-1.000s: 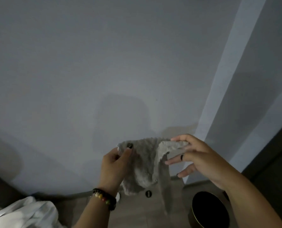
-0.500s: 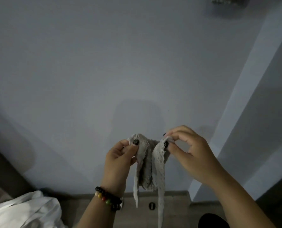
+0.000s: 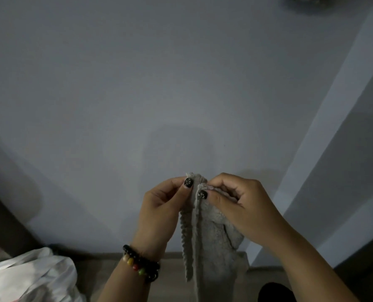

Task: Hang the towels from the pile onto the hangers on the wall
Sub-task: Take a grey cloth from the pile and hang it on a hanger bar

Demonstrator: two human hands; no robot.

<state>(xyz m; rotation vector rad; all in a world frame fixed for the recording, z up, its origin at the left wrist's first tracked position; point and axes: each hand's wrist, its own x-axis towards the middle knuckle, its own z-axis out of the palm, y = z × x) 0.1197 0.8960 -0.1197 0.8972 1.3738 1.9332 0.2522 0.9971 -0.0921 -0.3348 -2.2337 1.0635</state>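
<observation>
A small grey towel (image 3: 209, 238) hangs in the air in front of a plain grey wall (image 3: 137, 83), gathered at its top edge and drooping down toward the near edge of the view. The left hand (image 3: 161, 212) pinches the top edge between thumb and forefinger; the right hand (image 3: 242, 205), touching it just to the right, pinches the adjoining edge with curled fingers. A beaded bracelet (image 3: 141, 265) circles the left wrist. At the near left lies crumpled white cloth (image 3: 28, 277). At the near right a dark round container (image 3: 276, 293) shows partly; its contents cannot be told. A dim object (image 3: 301, 0) sits at the far right top edge.
</observation>
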